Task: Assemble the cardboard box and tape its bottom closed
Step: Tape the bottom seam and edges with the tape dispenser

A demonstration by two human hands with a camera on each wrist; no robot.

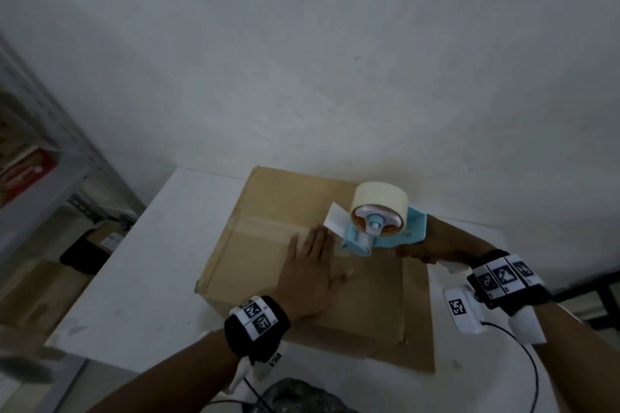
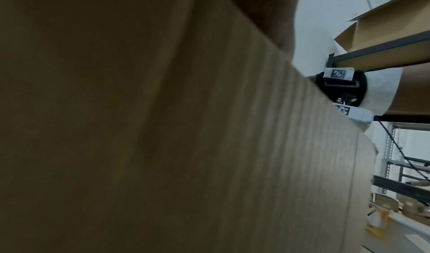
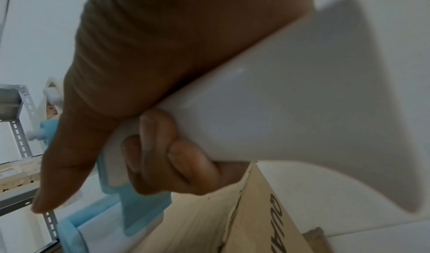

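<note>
- Your left hand (image 1: 310, 275) lies flat, fingers straight, pressing on the upturned face of the cardboard box (image 1: 268, 245), just left of the tape dispenser (image 1: 379, 228).
- Your right hand (image 1: 432, 245) has its fingers (image 3: 160, 146) curled round the dispenser's white handle (image 3: 291, 100), holding its blue frame low over the box's middle seam.
- A pale tape roll (image 1: 380, 196) sits on the dispenser, with a loose white end sticking out to the left.
- A strip of tape (image 1: 268, 226) already runs along the seam leftward from your left fingertips.
- The box rests on the white tabletop (image 1: 151, 261), against the wall (image 1: 335, 60).
- A metal shelf (image 1: 40, 131) stands to the left.
</note>
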